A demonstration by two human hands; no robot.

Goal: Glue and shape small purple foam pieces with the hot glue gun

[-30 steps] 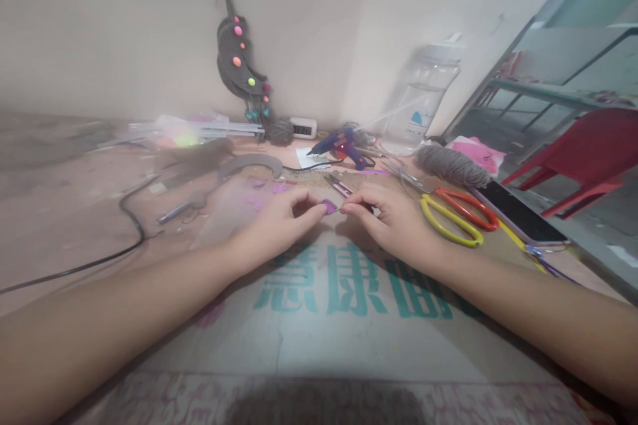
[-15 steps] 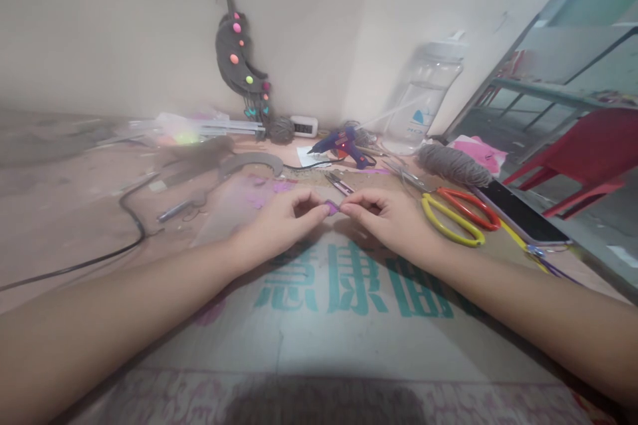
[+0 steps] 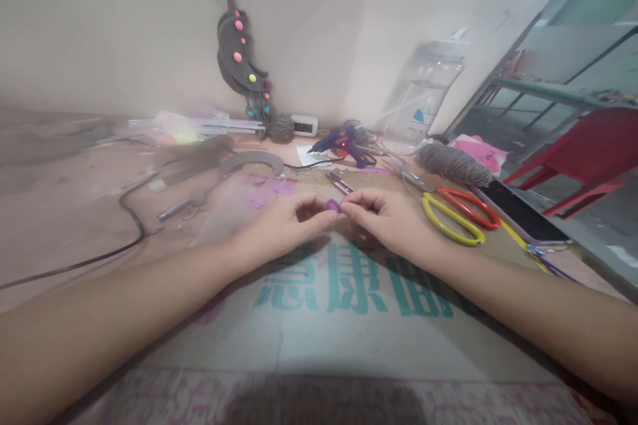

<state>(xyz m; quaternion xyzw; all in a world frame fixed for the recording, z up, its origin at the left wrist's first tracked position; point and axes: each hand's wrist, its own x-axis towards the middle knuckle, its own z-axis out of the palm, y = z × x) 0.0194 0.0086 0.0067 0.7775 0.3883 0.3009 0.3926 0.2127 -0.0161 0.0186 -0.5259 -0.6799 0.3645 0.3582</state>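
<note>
Between my two hands is a small purple piece (image 3: 333, 206) with a dark rim, perhaps felt or foam; its exact kind is too small to tell. My left hand (image 3: 303, 216) pinches its left side between thumb and forefinger. From the other side, my right hand (image 3: 376, 211) closes thumb and fingertips on its right edge. Just beyond the fingers lie small thread snips (image 3: 339, 182). Several flat purple cut-outs (image 3: 257, 199) rest on the board left of the snips. Beneath my wrists is a cardboard sheet (image 3: 319, 345) printed with green characters.
A purple glue gun (image 3: 343, 144) with its light on stands behind the snips. Scissors (image 3: 461, 216) with yellow and red handles, a phone (image 3: 523, 212) and grey yarn (image 3: 454, 163) lie right. At the back stand a bottle (image 3: 423, 99) and a small clock (image 3: 304, 125); a black cord (image 3: 134, 226) runs left.
The purple piece has turned between my fingertips and now looks rounder, its dark rim arching over the top. My hands have hardly moved otherwise.
</note>
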